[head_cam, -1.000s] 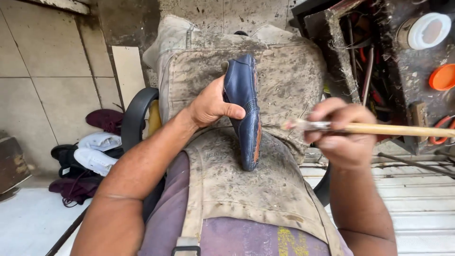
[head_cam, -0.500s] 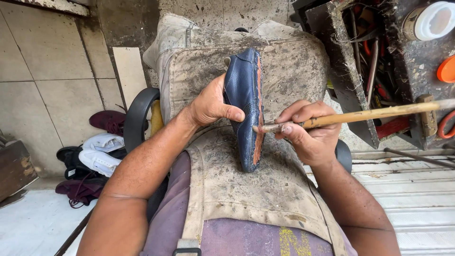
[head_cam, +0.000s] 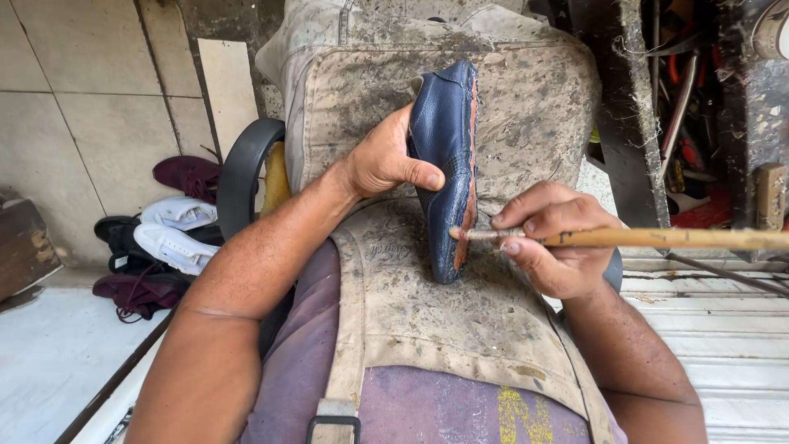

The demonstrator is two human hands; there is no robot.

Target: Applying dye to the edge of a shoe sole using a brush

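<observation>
Navy leather shoe (head_cam: 444, 156) at frame centre is clamped in the left hand (head_cam: 382, 160) while the right hand (head_cam: 559, 242), fingers pinched on a wooden-handled brush (head_cam: 657, 238), coats its sole edge; next calls for steady strokes.

Count: 1 blue shoe (head_cam: 444, 164), 1 brush (head_cam: 625, 238), 2 hands, 1 apron (head_cam: 427, 304), 2 white shoes (head_cam: 177, 230), 2 maroon shoes (head_cam: 140, 292).

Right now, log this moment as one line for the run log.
left hand: holds blue shoe on edge on apron | right hand: holds brush, tip on shoe's edge
</observation>
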